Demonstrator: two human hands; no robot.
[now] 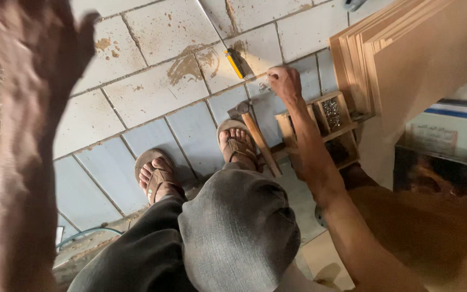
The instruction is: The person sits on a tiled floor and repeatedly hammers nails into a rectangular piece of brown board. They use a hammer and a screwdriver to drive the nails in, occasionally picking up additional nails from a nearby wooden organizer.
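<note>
R hand (284, 81) is way down at the floor, reaching fwd and to the right of the feet, fingers curled together on what looks like a few small nails (264, 86) lying on the tile. Can't tell if it's actually pinching one or just touching them, too small and blurry. L hand (39, 38) is up high near the camera, fingers spread apart, holding nothing (heavily blurred tho). So R is the near one by a mile.

Hammer (255, 135) lies just beside the R forearm, head end toward the nails, wooden handle running back toward the person along the right sandal (237, 143). Long axis is roughly parallel to that arm. Yellow-handled tool (235, 63) sits a bit further out on the tile, just left of the R hand.

Right of the arm there's a small wooden compartment box (325, 127) w/ more nails in one section, and a stack of thin boards (385, 59) leaning behind it.

Floor (152, 92) is pale tile, dusty, mud splatter, dark grout. Dirt off to the left edge.
</note>
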